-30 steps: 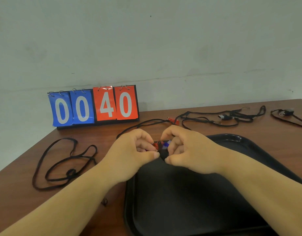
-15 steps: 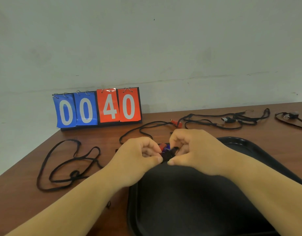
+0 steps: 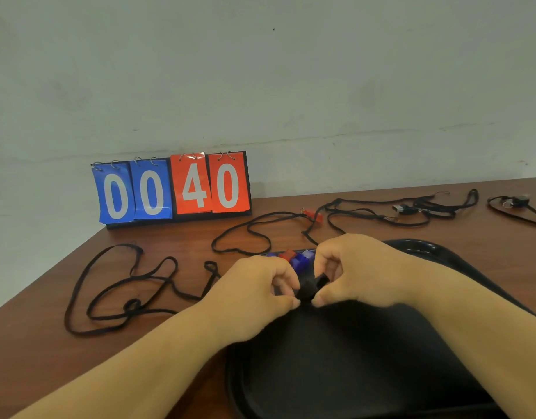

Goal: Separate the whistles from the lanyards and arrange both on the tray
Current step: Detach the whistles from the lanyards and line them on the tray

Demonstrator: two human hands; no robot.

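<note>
Both hands meet over the far left corner of the black tray (image 3: 366, 358). My left hand (image 3: 254, 294) and my right hand (image 3: 351, 273) pinch a small black whistle (image 3: 310, 285) between fingertips and thumbs. Just beyond the fingers, red and blue whistles (image 3: 293, 258) lie at the tray's far edge. A loose black lanyard (image 3: 118, 291) lies coiled on the table to the left. Another lanyard (image 3: 245, 234) runs to a red whistle (image 3: 313, 214) farther back.
A flip scoreboard (image 3: 173, 189) reading 00 40 stands at the back left against the wall. More black lanyards with small whistles or clips (image 3: 411, 208) lie along the back right, one (image 3: 516, 204) near the right edge. The wooden table's (image 3: 34, 358) left edge runs diagonally.
The hands have shifted slightly nearer over the tray, still working the black whistle. The coloured whistles behind the fingers are now more exposed.
</note>
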